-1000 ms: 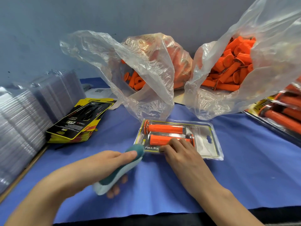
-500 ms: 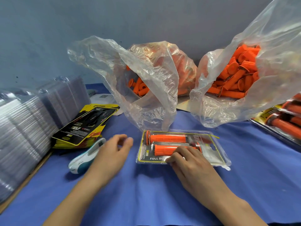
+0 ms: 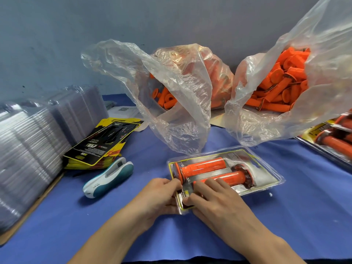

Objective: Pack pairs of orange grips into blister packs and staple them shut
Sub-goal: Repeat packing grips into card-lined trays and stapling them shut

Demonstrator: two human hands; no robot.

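A clear blister pack (image 3: pixel 266 176) with a yellow-edged card lies on the blue cloth at centre, and two orange grips (image 3: pixel 203 165) sit inside it. My left hand (image 3: pixel 162 195) pinches the pack's near left corner. Beside it, my right hand (image 3: pixel 213 197) grips the same end, its fingers lying over the front grip. A white and teal stapler (image 3: pixel 108 178) lies on the cloth to the left, apart from both hands.
Two open plastic bags of loose orange grips (image 3: pixel 282 88) stand behind the pack. Stacks of empty clear blisters (image 3: pixel 28 145) fill the left side, with a pile of yellow-black cards (image 3: pixel 102 143) beside them. Packed blisters (image 3: pixel 331 141) lie at the right edge.
My left hand put the stapler down on the cloth at the left, then moved right to the pack's corner. The pack has turned slightly, its near end lifted between both hands.
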